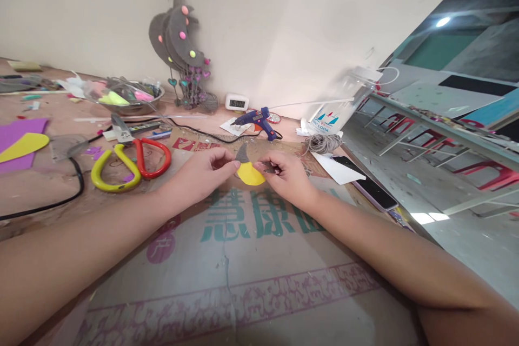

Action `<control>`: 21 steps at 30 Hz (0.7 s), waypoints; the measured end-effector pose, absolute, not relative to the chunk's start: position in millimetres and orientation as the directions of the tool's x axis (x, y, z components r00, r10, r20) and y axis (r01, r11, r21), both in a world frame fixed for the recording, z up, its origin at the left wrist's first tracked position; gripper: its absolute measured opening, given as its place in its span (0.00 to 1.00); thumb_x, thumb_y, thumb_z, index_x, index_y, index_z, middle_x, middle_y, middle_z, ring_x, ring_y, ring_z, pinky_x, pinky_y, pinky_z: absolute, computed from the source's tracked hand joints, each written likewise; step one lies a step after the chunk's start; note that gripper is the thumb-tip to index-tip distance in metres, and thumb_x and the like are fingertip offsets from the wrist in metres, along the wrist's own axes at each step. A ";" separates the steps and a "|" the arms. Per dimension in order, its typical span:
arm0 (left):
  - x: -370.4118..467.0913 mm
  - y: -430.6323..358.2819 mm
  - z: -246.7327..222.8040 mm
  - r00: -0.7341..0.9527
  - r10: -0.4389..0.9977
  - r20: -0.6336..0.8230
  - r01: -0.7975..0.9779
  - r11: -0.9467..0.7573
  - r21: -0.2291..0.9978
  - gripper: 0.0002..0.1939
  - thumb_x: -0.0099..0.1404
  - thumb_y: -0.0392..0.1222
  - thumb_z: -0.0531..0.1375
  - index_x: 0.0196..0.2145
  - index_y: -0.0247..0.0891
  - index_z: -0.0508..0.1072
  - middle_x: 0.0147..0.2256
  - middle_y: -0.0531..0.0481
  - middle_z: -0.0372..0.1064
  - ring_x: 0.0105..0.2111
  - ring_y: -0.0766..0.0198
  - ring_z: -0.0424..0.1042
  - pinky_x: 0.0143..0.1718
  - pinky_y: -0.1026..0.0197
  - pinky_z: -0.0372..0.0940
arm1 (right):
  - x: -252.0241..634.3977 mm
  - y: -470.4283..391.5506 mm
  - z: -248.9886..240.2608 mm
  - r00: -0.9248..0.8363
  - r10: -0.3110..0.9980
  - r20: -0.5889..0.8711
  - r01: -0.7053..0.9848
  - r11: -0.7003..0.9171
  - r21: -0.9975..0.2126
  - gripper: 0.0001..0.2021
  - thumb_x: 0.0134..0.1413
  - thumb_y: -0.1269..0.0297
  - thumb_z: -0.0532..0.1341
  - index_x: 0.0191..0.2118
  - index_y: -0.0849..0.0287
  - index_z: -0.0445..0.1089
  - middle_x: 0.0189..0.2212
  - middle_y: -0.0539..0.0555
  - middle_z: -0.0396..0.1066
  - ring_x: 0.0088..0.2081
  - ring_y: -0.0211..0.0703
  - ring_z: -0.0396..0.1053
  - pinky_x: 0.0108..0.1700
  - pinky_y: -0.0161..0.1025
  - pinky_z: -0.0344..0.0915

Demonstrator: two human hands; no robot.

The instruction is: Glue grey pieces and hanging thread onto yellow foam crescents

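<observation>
Over the printed cardboard sheet, a rounded yellow cutout is held between my two hands. A grey pointed piece rises from its upper left edge. My left hand pinches the cutout's left side between thumb and fingers. At its right edge, my right hand has thumb and fingers closed on the cutout, and a small dark grey bit shows between them. A blue glue gun lies just beyond my hands. Left of my left arm lie scissors with one yellow and one red handle.
A metal bowl of craft scraps and a white digital clock stand near the wall, under hanging grey moon-shaped ornaments. To the right are grey twine, a phone and a clear bag. Purple sheet lies far left.
</observation>
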State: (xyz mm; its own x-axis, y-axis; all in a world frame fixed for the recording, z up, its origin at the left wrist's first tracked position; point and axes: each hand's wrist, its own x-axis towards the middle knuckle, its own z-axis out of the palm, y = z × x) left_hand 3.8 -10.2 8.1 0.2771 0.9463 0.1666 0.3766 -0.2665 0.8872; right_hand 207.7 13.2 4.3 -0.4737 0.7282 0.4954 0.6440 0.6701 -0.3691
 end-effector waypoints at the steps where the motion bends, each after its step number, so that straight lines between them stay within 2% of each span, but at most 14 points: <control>1: 3.9 -10.3 8.3 0.271 0.948 0.169 0.378 -0.266 0.887 0.12 0.58 0.49 0.53 0.28 0.38 0.67 0.24 0.55 0.61 0.24 0.69 0.58 0.23 0.67 0.52 | 207.8 13.2 4.5 -0.477 0.728 0.492 0.642 0.671 -0.371 0.04 0.51 0.67 0.58 0.30 0.61 0.69 0.24 0.49 0.67 0.24 0.33 0.59 0.26 0.31 0.53; 5: 4.1 -10.9 11.3 0.272 0.950 0.152 0.368 -0.249 0.896 0.12 0.58 0.49 0.54 0.28 0.37 0.68 0.26 0.54 0.64 0.26 0.67 0.61 0.25 0.66 0.56 | 207.5 12.8 5.4 -0.493 0.718 0.492 0.629 0.685 -0.368 0.05 0.52 0.65 0.58 0.29 0.61 0.68 0.23 0.49 0.67 0.23 0.33 0.59 0.26 0.32 0.53; 9: 3.9 -10.0 13.8 0.248 0.953 0.173 0.262 -0.238 0.935 0.17 0.60 0.53 0.52 0.27 0.37 0.69 0.28 0.52 0.67 0.30 0.65 0.65 0.31 0.66 0.59 | 206.4 12.6 6.2 -0.532 0.691 0.489 0.600 0.716 -0.357 0.08 0.54 0.62 0.57 0.28 0.60 0.67 0.22 0.49 0.66 0.23 0.33 0.59 0.26 0.32 0.53; 13: 3.3 -7.5 11.4 0.224 0.964 0.144 0.215 -0.193 0.957 0.18 0.57 0.55 0.55 0.28 0.37 0.70 0.27 0.52 0.68 0.27 0.67 0.65 0.28 0.66 0.59 | 206.6 11.9 6.3 -0.584 0.676 0.448 0.597 0.733 -0.328 0.08 0.54 0.63 0.56 0.28 0.60 0.66 0.22 0.49 0.65 0.25 0.35 0.60 0.28 0.33 0.54; 17: 2.3 -6.6 9.9 0.194 0.973 0.123 0.278 -0.175 0.944 0.18 0.56 0.55 0.56 0.25 0.37 0.70 0.23 0.52 0.68 0.24 0.67 0.64 0.25 0.66 0.58 | 208.1 7.4 9.4 -0.574 0.652 0.496 0.608 0.745 -0.275 0.10 0.55 0.58 0.54 0.37 0.60 0.63 0.28 0.52 0.65 0.29 0.38 0.61 0.31 0.35 0.57; 21: 1.8 -5.9 10.2 0.184 0.975 0.122 0.295 -0.174 0.939 0.18 0.56 0.56 0.56 0.24 0.37 0.69 0.23 0.53 0.68 0.23 0.68 0.64 0.24 0.67 0.57 | 207.4 0.4 15.5 -0.645 0.548 0.532 0.577 0.806 -0.131 0.15 0.60 0.56 0.46 0.44 0.61 0.60 0.34 0.57 0.64 0.35 0.44 0.61 0.38 0.41 0.59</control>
State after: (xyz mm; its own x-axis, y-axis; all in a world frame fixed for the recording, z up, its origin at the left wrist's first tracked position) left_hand 1.8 -5.9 10.2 0.1840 0.9753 0.1223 0.2955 -0.1735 0.9395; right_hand 207.4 0.4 15.5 -0.6451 0.5484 0.5320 0.5774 0.8059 -0.1307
